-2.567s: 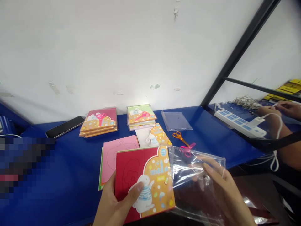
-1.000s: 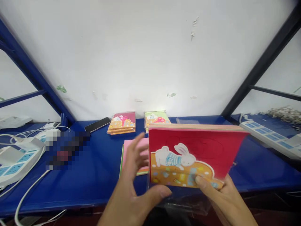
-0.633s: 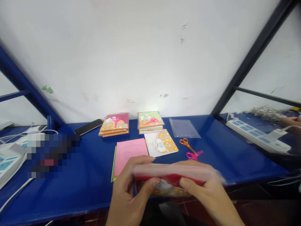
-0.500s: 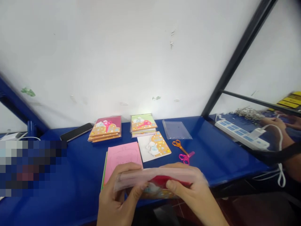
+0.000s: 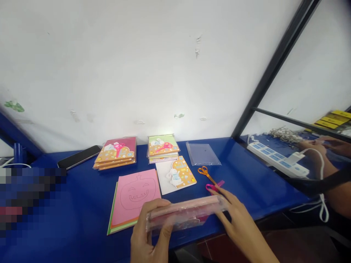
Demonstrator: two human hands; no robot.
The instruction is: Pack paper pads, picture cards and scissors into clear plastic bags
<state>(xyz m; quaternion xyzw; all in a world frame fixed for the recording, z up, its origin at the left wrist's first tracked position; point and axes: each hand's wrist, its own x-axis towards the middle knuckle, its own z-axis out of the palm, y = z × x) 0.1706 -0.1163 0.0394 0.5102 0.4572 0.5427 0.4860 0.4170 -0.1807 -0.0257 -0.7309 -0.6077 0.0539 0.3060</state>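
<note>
Both my hands hold a stack of coloured paper in a clear plastic sleeve [image 5: 184, 214], seen edge-on above the front edge of the blue table [image 5: 246, 182]. My left hand [image 5: 149, 237] grips its left end, thumb and fingers wrapped round it. My right hand [image 5: 237, 221] presses its right end with fingers stretched along the edge. Just behind lie a pink sheet with a pumpkin outline [image 5: 137, 195] on other sheets and a white rabbit cover card [image 5: 175, 175].
Two wrapped paper packs [image 5: 116, 151] [image 5: 162, 147], an empty clear sleeve [image 5: 203, 153], orange scissors [image 5: 206, 172], pink scissors [image 5: 214, 186] and a phone [image 5: 79, 157] lie on the table. To the right, another person's hands [image 5: 323, 146] work by a power strip [image 5: 274, 159].
The red rabbit-covered stack, held upright beside the plastic earlier, went into the sleeve and now lies flat, edge toward me, lower over the table's front edge. The view swung right.
</note>
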